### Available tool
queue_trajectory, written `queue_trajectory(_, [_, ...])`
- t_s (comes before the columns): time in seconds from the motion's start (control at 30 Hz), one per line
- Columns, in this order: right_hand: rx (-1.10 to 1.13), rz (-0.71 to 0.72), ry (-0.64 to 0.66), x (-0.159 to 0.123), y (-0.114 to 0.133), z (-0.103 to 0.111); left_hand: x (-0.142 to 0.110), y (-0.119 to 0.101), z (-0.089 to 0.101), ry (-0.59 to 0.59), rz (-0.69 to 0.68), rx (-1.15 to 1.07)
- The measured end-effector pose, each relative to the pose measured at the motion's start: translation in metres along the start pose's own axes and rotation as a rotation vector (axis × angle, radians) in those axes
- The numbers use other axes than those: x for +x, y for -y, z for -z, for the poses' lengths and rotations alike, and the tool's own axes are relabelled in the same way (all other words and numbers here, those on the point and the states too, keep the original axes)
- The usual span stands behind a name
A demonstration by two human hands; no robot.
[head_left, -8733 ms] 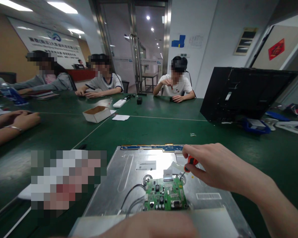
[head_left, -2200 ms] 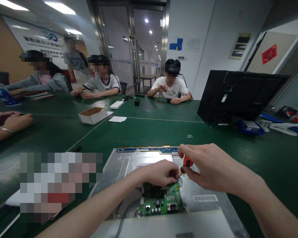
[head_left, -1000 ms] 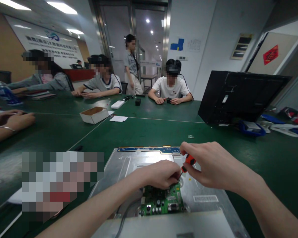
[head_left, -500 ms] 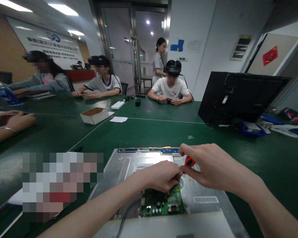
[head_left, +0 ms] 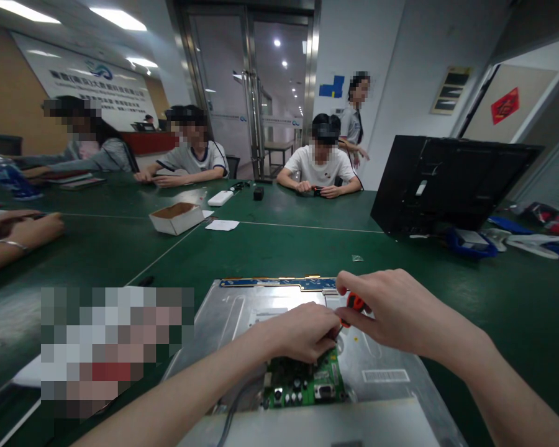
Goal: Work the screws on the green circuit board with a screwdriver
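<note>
Green counter (head_left: 284, 251), glass door (head_left: 223, 81) at the back.

Screwdriver (head_left: 356, 302): above the far right corner of the green board (head_left: 302, 390), just left of the right hand (head_left: 395, 310). Long axis is tilted, handle up and right, shaft running down-left toward that corner. Tip hidden by the left fingers, so can't tell what it touches.

Right hand pinches the handle between thumb and fingers, coming in from the right. It's the nearer hand to the handle; left hand (head_left: 305, 329) is right by the shaft end. Left fingers are bunched low over the board's far edge; can't tell if they grip anything or touch the shaft.

Board sits on the metal panel (head_left: 205, 332). Grey cable (head_left: 230, 419) left of the board, barcode sticker (head_left: 386, 375) to its right, blue strip (head_left: 261, 283) along the panel's far edge.

Further out: open paper box (head_left: 179, 221) far left, black screen (head_left: 447, 186) leaning far right, people seated across and a person (head_left: 353, 124) standing behind.
</note>
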State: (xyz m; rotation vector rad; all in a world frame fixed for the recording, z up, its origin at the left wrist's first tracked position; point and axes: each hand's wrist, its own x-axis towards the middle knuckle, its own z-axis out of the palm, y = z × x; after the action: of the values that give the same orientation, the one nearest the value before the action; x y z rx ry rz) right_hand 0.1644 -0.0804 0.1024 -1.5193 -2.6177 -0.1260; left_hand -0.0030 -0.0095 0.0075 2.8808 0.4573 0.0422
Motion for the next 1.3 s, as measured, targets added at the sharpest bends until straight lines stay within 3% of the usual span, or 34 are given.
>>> queue_trajectory(0.47, [-0.022, -0.015, -0.023, 0.003, -0.0022, -0.0038, 0.002, -0.0011, 0.0045, 0.062, 0.029, -0.063])
queue_trajectory(1.3, [0.072, 0.009, 0.008, -0.001, -0.001, 0.0018, 0.0015, 0.0016, 0.0047, 0.057, 0.03, -0.141])
